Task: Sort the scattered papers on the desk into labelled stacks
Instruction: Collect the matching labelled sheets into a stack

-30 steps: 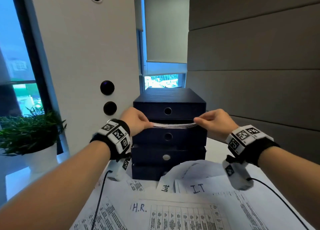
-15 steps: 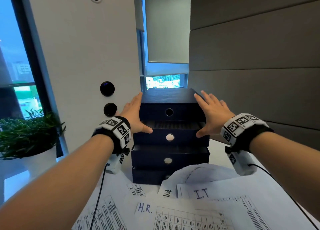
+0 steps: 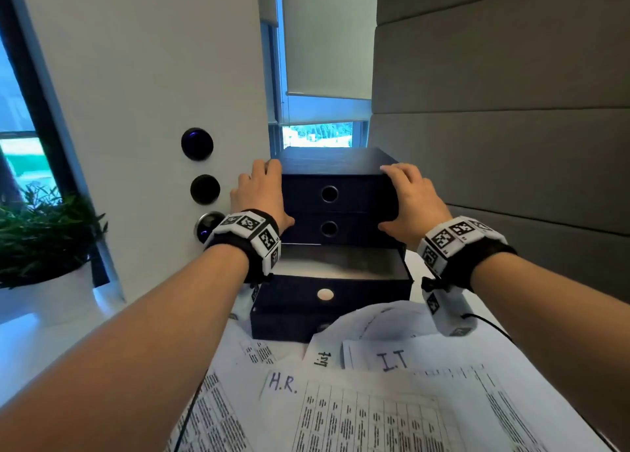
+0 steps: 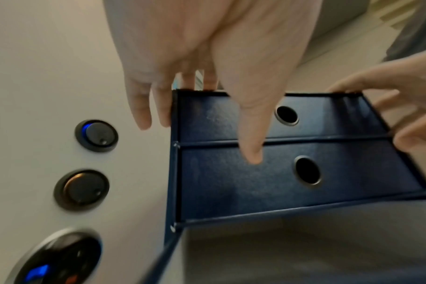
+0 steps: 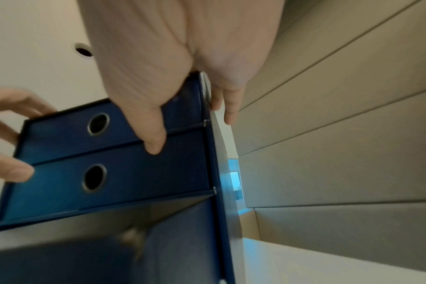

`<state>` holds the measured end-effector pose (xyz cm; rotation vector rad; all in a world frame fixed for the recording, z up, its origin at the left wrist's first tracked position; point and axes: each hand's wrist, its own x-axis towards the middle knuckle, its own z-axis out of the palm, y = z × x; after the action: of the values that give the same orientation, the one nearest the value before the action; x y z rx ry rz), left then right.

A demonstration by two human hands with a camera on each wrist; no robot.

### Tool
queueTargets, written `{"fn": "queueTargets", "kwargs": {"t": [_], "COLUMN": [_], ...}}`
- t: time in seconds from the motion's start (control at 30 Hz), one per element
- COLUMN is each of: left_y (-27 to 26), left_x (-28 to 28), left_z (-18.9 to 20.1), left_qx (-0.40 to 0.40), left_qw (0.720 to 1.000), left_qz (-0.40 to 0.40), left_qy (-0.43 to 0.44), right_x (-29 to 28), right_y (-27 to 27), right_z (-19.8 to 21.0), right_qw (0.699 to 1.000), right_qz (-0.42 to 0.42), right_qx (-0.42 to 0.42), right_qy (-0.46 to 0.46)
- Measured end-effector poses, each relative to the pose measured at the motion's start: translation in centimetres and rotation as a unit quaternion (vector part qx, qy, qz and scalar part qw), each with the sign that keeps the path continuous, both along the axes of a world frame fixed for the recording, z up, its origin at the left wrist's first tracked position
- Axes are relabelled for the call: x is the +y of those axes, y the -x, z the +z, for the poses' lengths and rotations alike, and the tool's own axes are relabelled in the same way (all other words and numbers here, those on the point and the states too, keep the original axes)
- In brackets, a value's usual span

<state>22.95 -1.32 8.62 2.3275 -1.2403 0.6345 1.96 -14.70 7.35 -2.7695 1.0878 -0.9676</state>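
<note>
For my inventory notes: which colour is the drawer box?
Dark navy blue drawer box, clearest in the right wrist view.

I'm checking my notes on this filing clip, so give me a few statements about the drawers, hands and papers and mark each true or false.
1. Both hands hold the drawer box by its sides. True: left hand, right hand.
2. The third drawer is pulled out. True.
3. The second drawer is open. False: it is closed.
4. The right hand holds papers. False: it holds the drawer box.
5. One sheet reads "H.R." True.
</note>
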Motion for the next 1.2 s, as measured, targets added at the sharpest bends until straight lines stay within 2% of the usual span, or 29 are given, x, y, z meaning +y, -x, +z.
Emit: {"fn": "queueTargets", "kwargs": {"t": [0.07,0.13,0.2,0.23,0.3,0.4,0.47,0.6,0.73,0.87,1.03,1.13,1.2], "left_y": [0.5,1.4,2.6,3.1,4.2,5.1,5.2,6.0,5.7,6.6,6.3,5.8,5.1], "left_x": [1.5,3.8,6.9,8.7,12.5,18.0,21.1,25.9,28.9,30.4,30.6,31.2,31.5], "left_z": [-0.8,-1.4,-1.8,-2.0,-2.5,-4.5,-6.6,-10.3,-12.3,-12.3,-12.4,-12.0,-12.0], "left_qx": [0.055,0.125,0.151,0.148,0.158,0.199,0.22,0.243,0.278,0.32,0.388,0.392,0.389], "left_qw": [0.997,0.987,0.983,0.983,0.974,0.941,0.928,0.902,0.908,0.897,0.878,0.875,0.877], "left_qz": [-0.054,-0.097,-0.105,-0.096,-0.067,-0.059,-0.037,0.045,0.12,0.152,0.192,0.239,0.23], "left_qy": [0.003,0.022,0.0,-0.042,-0.149,-0.268,-0.297,-0.354,-0.29,-0.264,-0.204,-0.156,-0.163], "right_x": [1.1,3.2,6.3,8.2,12.5,18.4,21.0,23.6,24.5,25.4,25.7,25.7,25.2], "right_y": [1.5,3.5,5.9,7.1,9.2,11.0,11.1,10.1,9.8,9.6,8.6,8.6,8.6], "right_z": [-0.6,-1.0,-1.6,-2.0,-3.0,-4.8,-6.3,-8.8,-9.4,-9.6,-10.4,-10.8,-11.0], "right_qw": [0.999,0.999,0.996,0.99,0.958,0.9,0.885,0.88,0.883,0.875,0.881,0.892,0.893], "right_qz": [0.021,0.008,0.001,0.003,0.009,0.023,0.025,0.025,0.014,0.025,0.056,0.032,0.024], "right_qx": [-0.013,-0.004,0.046,0.098,0.229,0.372,0.392,0.39,0.366,0.388,0.362,0.356,0.348], "right_qy": [-0.027,-0.046,-0.076,-0.104,-0.172,-0.227,-0.249,-0.27,-0.294,-0.29,-0.301,-0.278,-0.285]}}
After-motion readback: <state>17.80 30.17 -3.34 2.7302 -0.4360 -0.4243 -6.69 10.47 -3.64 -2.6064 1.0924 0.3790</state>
